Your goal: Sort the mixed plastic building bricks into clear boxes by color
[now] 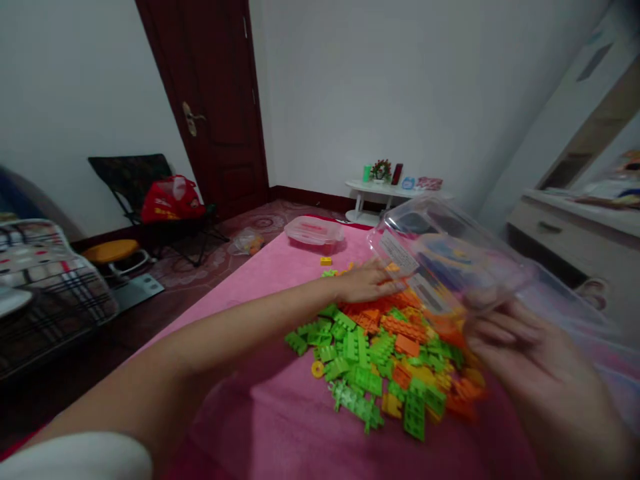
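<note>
1. Building blocks (360,353), in green, orange and yellow, lie in a loose heap on the pink-covered table (240,313) in the head view, well in from its left edge and short of its far edge.
2. The left hand (367,281) reaches across from the left, palm down over the far side of the heap; its grip is loose, fingers stretched out, and I cannot tell whether it has hold of any piece.
3. The right hand (520,340), blurred, has its grip closed on the near side of a clear plastic box (440,217), which is tilted above the right part of the heap.
4. A printed label (399,252) shows on the box; blue and yellow patches show through its walls, but whether they are inside or behind is unclear.
5. One yellow block (326,261) lies apart, just beyond the heap, towards the table's far left corner.
6. Near that corner sits a lidded container (315,233), reddish below its translucent top.
7. Beyond the far edge, a low white stand (373,187) carries a flowering plant (381,169); past the left edge, a folding chair (123,173) holds a red bag (173,200).
</note>
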`<state>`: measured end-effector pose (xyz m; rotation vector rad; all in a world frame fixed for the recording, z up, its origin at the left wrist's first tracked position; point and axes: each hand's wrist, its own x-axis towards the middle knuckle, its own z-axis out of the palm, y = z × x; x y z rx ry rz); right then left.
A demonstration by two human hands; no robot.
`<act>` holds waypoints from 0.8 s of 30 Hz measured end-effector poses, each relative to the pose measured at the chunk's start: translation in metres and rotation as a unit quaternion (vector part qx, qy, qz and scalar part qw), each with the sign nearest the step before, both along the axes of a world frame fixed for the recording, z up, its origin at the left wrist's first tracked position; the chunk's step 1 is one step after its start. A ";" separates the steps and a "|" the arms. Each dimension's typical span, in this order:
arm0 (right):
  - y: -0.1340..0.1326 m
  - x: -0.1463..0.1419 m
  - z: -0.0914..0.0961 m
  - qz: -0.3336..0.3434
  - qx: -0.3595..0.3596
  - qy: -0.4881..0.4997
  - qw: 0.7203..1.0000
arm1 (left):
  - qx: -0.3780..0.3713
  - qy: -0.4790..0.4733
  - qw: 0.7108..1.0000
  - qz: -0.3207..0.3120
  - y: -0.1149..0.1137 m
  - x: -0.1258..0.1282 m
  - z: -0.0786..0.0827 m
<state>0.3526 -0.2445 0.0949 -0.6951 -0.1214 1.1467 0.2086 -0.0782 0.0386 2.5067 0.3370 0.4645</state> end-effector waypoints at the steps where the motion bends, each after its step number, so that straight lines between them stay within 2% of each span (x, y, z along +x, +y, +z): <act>1: -0.001 -0.003 0.000 -0.001 0.002 -0.010 1.000 | 0.003 -0.027 1.000 0.000 0.000 -0.011 0.005; 4: -0.002 -0.010 -0.004 0.016 0.027 -0.050 0.998 | -0.019 -0.088 0.995 0.051 0.000 -0.057 0.019; 7: -0.003 -0.025 -0.011 0.035 0.045 -0.153 0.987 | -0.073 -0.081 0.983 0.146 0.001 -0.118 0.022; 10: -0.005 -0.056 -0.016 0.065 0.052 -0.304 0.949 | -0.094 -0.077 0.953 0.279 0.006 -0.184 0.010; 12: -0.007 -0.085 -0.018 0.130 0.062 -0.391 0.909 | -0.146 -0.100 0.908 0.379 0.009 -0.226 -0.001; 14: -0.008 -0.118 -0.018 0.205 0.096 -0.490 0.842 | -0.225 -0.148 0.858 0.438 0.009 -0.263 -0.009; 15: -0.008 -0.134 -0.017 0.229 0.136 -0.553 0.790 | -0.267 -0.184 0.826 0.461 0.009 -0.279 -0.011; 17: -0.004 -0.162 -0.018 0.255 0.250 -0.668 0.653 | -0.371 -0.224 0.774 0.462 0.004 -0.304 -0.008; 18: -0.001 -0.173 -0.018 0.264 0.297 -0.710 0.582 | -0.416 -0.227 0.757 0.449 0.001 -0.314 -0.004; 19: 0.003 -0.182 -0.018 0.275 0.327 -0.740 0.519 | -0.455 -0.220 0.747 0.433 -0.004 -0.322 0.000; 20: 0.008 -0.188 -0.019 0.289 0.339 -0.761 0.473 | -0.482 -0.210 0.742 0.416 -0.009 -0.329 0.004; 21: 0.015 -0.193 -0.021 0.301 0.336 -0.773 0.446 | -0.499 -0.199 0.742 0.401 -0.014 -0.335 0.008; 22: 0.023 -0.196 -0.023 0.309 0.330 -0.778 0.436 | -0.508 -0.188 0.746 0.388 -0.020 -0.339 0.012; 24: 0.042 -0.199 -0.027 0.314 0.325 -0.775 0.442 | -0.506 -0.160 0.762 0.371 -0.032 -0.346 0.015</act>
